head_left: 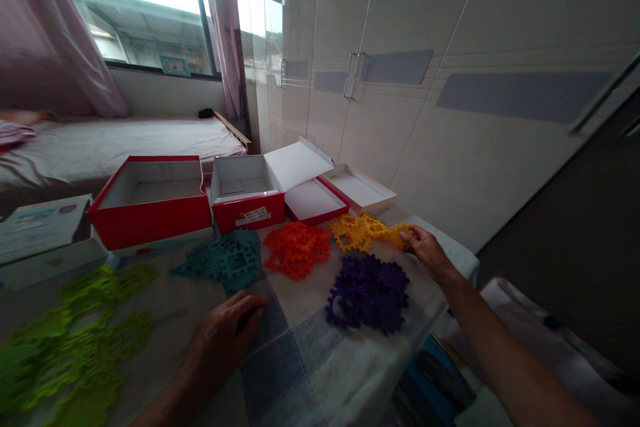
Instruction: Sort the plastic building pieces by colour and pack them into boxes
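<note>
Lime-green gear-edged pieces (53, 328), spread nearest the camera at lower left, lie on a patchwork tablecloth (275, 370). Left hand (227, 327): lowered over the cloth just in front of the teal heap (230, 257), fingers curled toward the thumb; no held object shows, and whether anything is hidden in the curl cannot be told. Right hand (425, 250): extended to the far right of the table, thumb and fingers pinched on the end of the yellow pieces (353, 233), which lie just beside the orange-red heap (297, 250) and behind the purple heap (367, 293). Behind the heaps stand an open red box (155, 223), a second red box (250, 212) with its white flap raised, a shallow red tray (315, 201) and a pale tray (363, 188).

Likely sources of error: the toothed, perforated outlines may snag, so that a pull on the pinched end could drag neighbouring yellow pieces along or scatter them. Orange-red and yellow, lying so close, could mix if either heap slid sideways. The purple heap sits near the right table edge; a low sweep of the right forearm might knock pieces to the floor, and a pinch at the very rim could slip
</note>
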### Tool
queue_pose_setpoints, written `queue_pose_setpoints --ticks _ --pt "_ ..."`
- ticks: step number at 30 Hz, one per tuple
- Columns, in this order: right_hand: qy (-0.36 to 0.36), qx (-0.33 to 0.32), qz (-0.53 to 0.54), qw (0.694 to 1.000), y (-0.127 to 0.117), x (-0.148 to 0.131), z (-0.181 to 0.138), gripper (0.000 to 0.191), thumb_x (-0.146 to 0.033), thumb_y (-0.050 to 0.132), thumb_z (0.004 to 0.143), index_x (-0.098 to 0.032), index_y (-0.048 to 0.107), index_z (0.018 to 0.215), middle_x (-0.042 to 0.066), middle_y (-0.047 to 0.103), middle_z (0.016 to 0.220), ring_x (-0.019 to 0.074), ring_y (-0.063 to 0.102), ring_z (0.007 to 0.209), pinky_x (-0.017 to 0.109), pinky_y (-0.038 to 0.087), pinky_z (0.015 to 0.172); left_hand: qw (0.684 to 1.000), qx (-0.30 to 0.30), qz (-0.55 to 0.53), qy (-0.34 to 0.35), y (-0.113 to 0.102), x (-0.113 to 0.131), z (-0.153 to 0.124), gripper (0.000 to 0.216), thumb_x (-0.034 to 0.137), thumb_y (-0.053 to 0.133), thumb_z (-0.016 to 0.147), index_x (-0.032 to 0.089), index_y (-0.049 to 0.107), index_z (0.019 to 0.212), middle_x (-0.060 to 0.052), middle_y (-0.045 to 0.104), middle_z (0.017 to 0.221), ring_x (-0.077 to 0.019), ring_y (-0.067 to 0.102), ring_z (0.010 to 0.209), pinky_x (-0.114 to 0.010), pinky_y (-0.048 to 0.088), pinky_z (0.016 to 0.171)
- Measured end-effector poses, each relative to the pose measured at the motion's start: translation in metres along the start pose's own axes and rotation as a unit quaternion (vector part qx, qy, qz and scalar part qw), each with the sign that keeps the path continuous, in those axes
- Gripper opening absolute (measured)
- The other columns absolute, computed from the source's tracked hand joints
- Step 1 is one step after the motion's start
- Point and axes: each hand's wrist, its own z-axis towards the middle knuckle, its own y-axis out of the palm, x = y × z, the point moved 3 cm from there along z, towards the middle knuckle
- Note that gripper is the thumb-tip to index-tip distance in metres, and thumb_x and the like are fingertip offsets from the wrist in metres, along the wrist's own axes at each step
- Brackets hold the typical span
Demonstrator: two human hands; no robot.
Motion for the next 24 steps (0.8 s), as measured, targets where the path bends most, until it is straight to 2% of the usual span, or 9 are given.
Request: queue_pose_setpoints --ticks 3,6,9,12,15,17,20,22,24 --pt "0.033 0.050 0.043 0.997 -0.008 -0.002 0.005 0.037 -0.033 0.060 0.064 -0.020 0.051 0.097 0.004 0.062 0.087 0.0152 0.061 0.069 0.028 0.052 0.061 1.000 0.003 -0.001 0.003 0.000 0.001 0.000 0.025 0.030 0.041 0.086 0.024 0.064 0.089 -0.001 0.066 0.085 -0.0130 0.062 0.073 -0.021 0.046 0.064" --pt "0.056 0.047 0.018 0.997 -0.005 -0.010 0.013 0.039 -0.027 0.057 0.065 -0.020 0.049 0.103 0.005 0.063 0.088 0.0152 0.061 0.067 0.029 0.052 0.059 1.000 -0.002 -0.002 0.001 0.000 0.001 0.001 0.024 0.029 0.041 0.086 0.024 0.064 0.090 -0.001 0.065 0.085 -0.0124 0.062 0.072 -0.021 0.046 0.064" --pt "0.029 0.064 -0.112 0.991 -0.002 -0.022 0.020 0.035 -0.021 0.051 0.067 -0.017 0.054 0.102 0.009 0.064 0.094 0.0189 0.063 0.076 0.033 0.052 0.068 1.000 0.007 -0.002 0.000 0.000 0.002 0.002 0.024 0.029 0.041 0.086 0.023 0.065 0.089 -0.001 0.065 0.082 -0.0127 0.062 0.071 -0.021 0.046 0.063" --pt "-0.044 0.159 -0.286 0.944 -0.006 -0.035 0.024 0.036 -0.017 0.045 0.070 -0.016 0.057 0.105 0.013 0.064 0.103 0.0231 0.060 0.092 0.037 0.046 0.085 1.000 0.008 -0.008 0.000 0.000 0.002 0.003 0.024 0.029 0.042 0.086 0.023 0.065 0.088 -0.001 0.065 0.081 -0.0129 0.062 0.071 -0.021 0.046 0.063" --pt "-0.074 0.199 -0.326 0.921 -0.008 -0.041 0.028 0.039 -0.015 0.043 0.072 -0.015 0.056 0.109 0.014 0.063 0.107 0.0240 0.059 0.097 0.039 0.043 0.090 1.000 0.004 -0.015 -0.004 0.000 0.001 0.003 0.024 0.030 0.042 0.086 0.023 0.065 0.088 -0.001 0.065 0.083 -0.0131 0.062 0.071 -0.021 0.046 0.063" --pt "-0.054 0.171 -0.256 0.950 -0.003 -0.040 0.034 0.037 -0.015 0.045 0.071 -0.014 0.057 0.106 0.013 0.063 0.106 0.0219 0.061 0.092 0.035 0.049 0.081 1.000 0.002 -0.020 -0.006 0.001 0.000 0.002 0.024 0.030 0.042 0.086 0.023 0.065 0.089 -0.002 0.065 0.083 -0.0133 0.062 0.071 -0.022 0.046 0.063" --pt "0.001 0.069 -0.119 0.990 0.021 -0.044 0.051 0.029 -0.013 0.048 0.070 -0.013 0.058 0.097 0.010 0.066 0.094 0.0169 0.063 0.075 0.028 0.053 0.061 1.000 -0.001 -0.025 -0.006 0.002 0.000 0.002 0.025 0.031 0.040 0.087 0.023 0.064 0.089 -0.002 0.065 0.084 -0.0136 0.062 0.072 -0.022 0.046 0.065" --pt "0.014 0.024 -0.091 0.995 0.042 -0.054 0.068 0.023 -0.012 0.049 0.070 -0.012 0.059 0.092 0.008 0.067 0.085 0.0152 0.063 0.068 0.025 0.052 0.055 1.000 -0.002 -0.025 -0.009 0.002 0.000 0.002 0.026 0.030 0.040 0.087 0.023 0.064 0.089 -0.003 0.065 0.084 -0.0139 0.062 0.073 -0.023 0.046 0.066" --pt "0.005 0.022 -0.100 0.995 0.061 -0.068 0.090 0.021 -0.013 0.050 0.071 -0.012 0.060 0.090 0.007 0.067 0.082 0.0151 0.063 0.067 0.025 0.052 0.056 1.000 -0.001 -0.025 -0.009 0.002 0.001 0.002 0.025 0.030 0.041 0.087 0.023 0.064 0.088 -0.003 0.065 0.083 -0.0140 0.062 0.073 -0.023 0.046 0.066"
